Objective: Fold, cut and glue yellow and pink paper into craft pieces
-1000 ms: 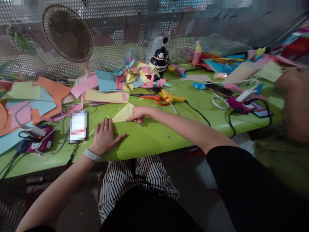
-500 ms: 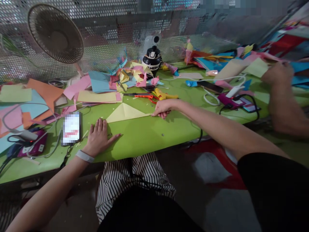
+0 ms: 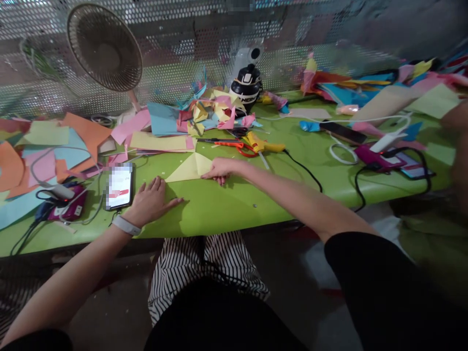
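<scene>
A folded yellow paper (image 3: 185, 169), roughly a triangle, lies on the green table (image 3: 204, 209) in front of me. My left hand (image 3: 150, 197) rests flat with fingers spread, its fingertips at the paper's left corner. My right hand (image 3: 221, 169) has its fingers curled, with the fingertips on the paper's lower folded edge. It covers the paper's right end. Just beyond are scissors (image 3: 245, 149) with orange handles and a yellow glue gun (image 3: 265, 145).
To my left lie a lit phone (image 3: 120, 186), a purple power strip (image 3: 69, 202) and coloured paper sheets (image 3: 78, 136). A fan (image 3: 104, 47), a black bottle (image 3: 245, 87) and paper scraps (image 3: 215, 111) stand behind. Another power strip (image 3: 380, 160) and a blurred co-worker's arm (image 3: 459, 131) are at right.
My right hand has moved left along the paper's lower edge, from its right tip toward the middle. My left hand stays flat at the left corner. The view has shifted slightly right.
</scene>
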A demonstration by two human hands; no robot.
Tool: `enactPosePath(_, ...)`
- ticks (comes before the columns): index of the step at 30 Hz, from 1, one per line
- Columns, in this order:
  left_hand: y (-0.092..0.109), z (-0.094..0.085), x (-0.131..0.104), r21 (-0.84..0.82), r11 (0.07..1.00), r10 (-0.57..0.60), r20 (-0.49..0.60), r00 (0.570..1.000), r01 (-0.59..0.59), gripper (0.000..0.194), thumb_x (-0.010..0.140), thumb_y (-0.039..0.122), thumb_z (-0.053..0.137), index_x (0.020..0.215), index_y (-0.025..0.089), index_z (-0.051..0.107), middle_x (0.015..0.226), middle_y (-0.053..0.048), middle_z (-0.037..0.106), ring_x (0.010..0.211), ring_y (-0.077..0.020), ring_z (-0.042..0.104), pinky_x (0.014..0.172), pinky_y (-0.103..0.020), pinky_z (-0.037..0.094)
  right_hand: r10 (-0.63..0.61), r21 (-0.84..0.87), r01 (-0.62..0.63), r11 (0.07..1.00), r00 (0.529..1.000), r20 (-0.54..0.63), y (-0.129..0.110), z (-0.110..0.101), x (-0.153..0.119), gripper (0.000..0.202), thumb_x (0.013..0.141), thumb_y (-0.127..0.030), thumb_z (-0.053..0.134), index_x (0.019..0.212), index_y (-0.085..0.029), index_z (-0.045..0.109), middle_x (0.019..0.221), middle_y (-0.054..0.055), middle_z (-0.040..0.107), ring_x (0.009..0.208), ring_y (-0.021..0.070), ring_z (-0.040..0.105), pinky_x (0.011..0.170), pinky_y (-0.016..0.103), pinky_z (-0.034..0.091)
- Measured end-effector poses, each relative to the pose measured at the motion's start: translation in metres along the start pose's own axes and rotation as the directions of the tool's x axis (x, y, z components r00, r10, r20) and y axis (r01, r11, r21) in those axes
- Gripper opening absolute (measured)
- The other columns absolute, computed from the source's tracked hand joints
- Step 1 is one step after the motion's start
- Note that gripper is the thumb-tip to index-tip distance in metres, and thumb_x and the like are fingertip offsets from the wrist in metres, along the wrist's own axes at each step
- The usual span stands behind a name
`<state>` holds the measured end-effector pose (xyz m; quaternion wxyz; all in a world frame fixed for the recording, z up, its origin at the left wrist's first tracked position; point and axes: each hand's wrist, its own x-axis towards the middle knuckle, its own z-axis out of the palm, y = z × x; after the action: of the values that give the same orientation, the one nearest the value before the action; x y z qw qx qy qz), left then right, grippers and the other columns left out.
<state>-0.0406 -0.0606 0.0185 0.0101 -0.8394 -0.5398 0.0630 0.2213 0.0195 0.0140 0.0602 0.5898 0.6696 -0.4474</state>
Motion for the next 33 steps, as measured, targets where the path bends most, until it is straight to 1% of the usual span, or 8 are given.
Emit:
enactPosePath(2, 0.001, -0.022, 0.016, -0.050, 0.999, -0.007, 0.015, 1.000, 0.007, 0.075, 0.089, 0.073, 0.036, 0.118, 0.011, 0.066, 0.130, -0.020, 0.062, 0.120, -0.0355, 0.059, 0.098, -0.044, 0.047, 0.000, -0.017, 0.000, 1.000, 1.000, 0.017, 0.001, -0.002, 0.000, 0.050, 0.085, -0.057, 0.068, 0.065, -0.012, 0.058, 0.058, 0.008, 0.069, 0.051, 0.0117, 0.066, 0.044, 0.018, 0.042)
enactPosePath(4, 0.006, -0.041, 0.040, -0.086, 0.996, -0.021, -0.056, 0.998, 0.016, 0.058, 0.088, 0.066, 0.046, 0.101, 0.014, 0.070, 0.115, -0.016, 0.068, 0.109, -0.0335, 0.063, 0.089, -0.042, 0.049, 0.016, -0.035, -0.015, 0.999, 0.999, 0.038, -0.001, -0.004, -0.001, 0.052, 0.083, -0.060, 0.067, 0.066, -0.013, 0.057, 0.059, 0.008, 0.069, 0.050, 0.0109, 0.065, 0.043, 0.018, 0.040)
enactPosePath(6, 0.014, -0.050, 0.067, -0.234, 0.972, 0.037, 0.046, 0.998, -0.025, 0.047, 0.085, 0.060, 0.053, 0.089, 0.016, 0.070, 0.093, -0.011, 0.072, 0.088, -0.0272, 0.068, 0.077, -0.036, 0.050, 0.041, -0.041, -0.039, 0.998, 0.998, 0.048, -0.005, -0.004, -0.002, 0.054, 0.082, -0.063, 0.066, 0.066, -0.013, 0.056, 0.058, 0.007, 0.069, 0.050, 0.0104, 0.065, 0.041, 0.017, 0.037)
enactPosePath(8, 0.021, -0.049, 0.091, -0.432, 0.901, 0.149, 0.208, 0.967, -0.045, 0.043, 0.078, 0.058, 0.062, 0.078, 0.016, 0.069, 0.079, -0.009, 0.072, 0.075, -0.0220, 0.067, 0.069, -0.032, 0.049, 0.058, -0.040, -0.056, 0.998, 0.997, 0.042, -0.007, -0.004, -0.004, 0.054, 0.081, -0.065, 0.066, 0.066, -0.013, 0.057, 0.056, 0.007, 0.068, 0.050, 0.0112, 0.065, 0.039, 0.018, 0.035)
enactPosePath(12, 0.021, -0.027, 0.119, -0.637, 0.758, 0.204, 0.437, 0.876, 0.142, 0.036, 0.065, 0.054, 0.075, 0.064, 0.019, 0.066, 0.067, -0.006, 0.071, 0.065, -0.0188, 0.066, 0.062, -0.029, 0.049, 0.052, -0.031, -0.051, 0.998, 0.998, 0.041, -0.007, -0.004, -0.002, 0.053, 0.081, -0.065, 0.067, 0.071, -0.013, 0.060, 0.056, 0.006, 0.068, 0.053, 0.0134, 0.067, 0.040, 0.019, 0.036)
enactPosePath(20, 0.008, -0.009, 0.126, -0.746, 0.581, 0.215, 0.526, 0.823, 0.325, 0.023, 0.065, 0.042, 0.079, 0.066, 0.020, 0.072, 0.073, -0.009, 0.075, 0.076, -0.0204, 0.072, 0.071, -0.033, 0.056, 0.048, -0.023, -0.047, 0.999, 0.997, 0.063, -0.002, -0.005, 0.003, 0.054, 0.078, -0.067, 0.068, 0.069, -0.014, 0.057, 0.054, 0.004, 0.065, 0.050, 0.0128, 0.066, 0.039, 0.018, 0.039)
enactPosePath(27, 0.008, -0.008, 0.125, -0.731, 0.578, 0.168, 0.542, 0.823, 0.364, 0.026, 0.062, 0.041, 0.083, 0.064, 0.019, 0.070, 0.071, -0.008, 0.075, 0.076, -0.0213, 0.074, 0.070, -0.033, 0.058, 0.056, 0.003, -0.057, 0.998, 0.997, 0.059, -0.002, -0.004, 0.003, 0.054, 0.078, -0.065, 0.069, 0.068, -0.013, 0.056, 0.053, 0.004, 0.064, 0.049, 0.0121, 0.065, 0.038, 0.017, 0.036)
enactPosePath(33, -0.018, -0.005, 0.109, -0.690, 0.585, 0.098, 0.583, 0.807, 0.426, 0.035, 0.053, 0.046, 0.089, 0.059, 0.020, 0.066, 0.069, -0.007, 0.074, 0.073, -0.0215, 0.074, 0.069, -0.033, 0.057, 0.041, -0.040, -0.039, 0.998, 0.998, 0.050, -0.002, -0.004, 0.001, 0.051, 0.083, -0.062, 0.067, 0.071, -0.013, 0.058, 0.056, 0.004, 0.066, 0.049, 0.0109, 0.063, 0.042, 0.019, 0.039)
